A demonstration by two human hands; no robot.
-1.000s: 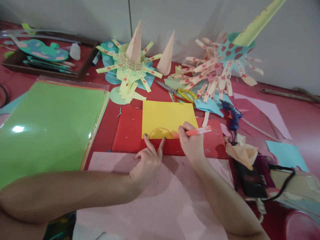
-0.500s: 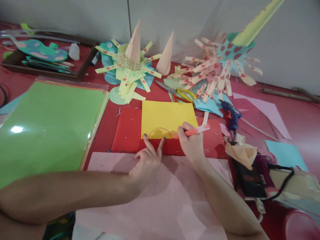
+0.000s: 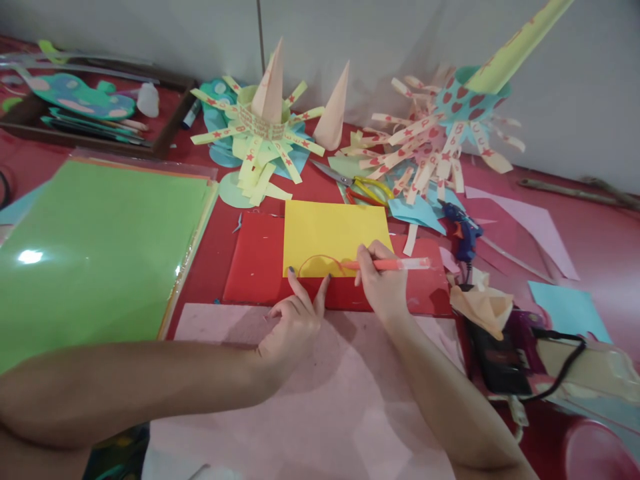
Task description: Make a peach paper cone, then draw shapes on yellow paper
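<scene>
A yellow sheet of paper (image 3: 335,230) lies on a red folder-like board (image 3: 255,267). Along its lower edge runs a drawn red arc, like a half circle. My left hand (image 3: 297,320) rests with index finger and thumb spread, their tips pressing the sheet's bottom edge on either side of the arc. The other fingers are curled. In my right hand (image 3: 383,283) is an orange-red marker pen (image 3: 390,265), pinched between the fingers, its tip on the yellow paper at the arc's right end.
Green sheets (image 3: 110,253) in a clear sleeve lie left. Behind the paper are yellow-handled scissors (image 3: 370,187), paper cones (image 3: 334,113) and a fringed paper crown (image 3: 263,123). A blue glue gun (image 3: 465,230) and black phone (image 3: 503,363) lie right. Pink paper (image 3: 310,413) covers the front.
The marker has tilted flatter and its tip has shifted slightly left, to the arc's end. My left hand has stayed in place.
</scene>
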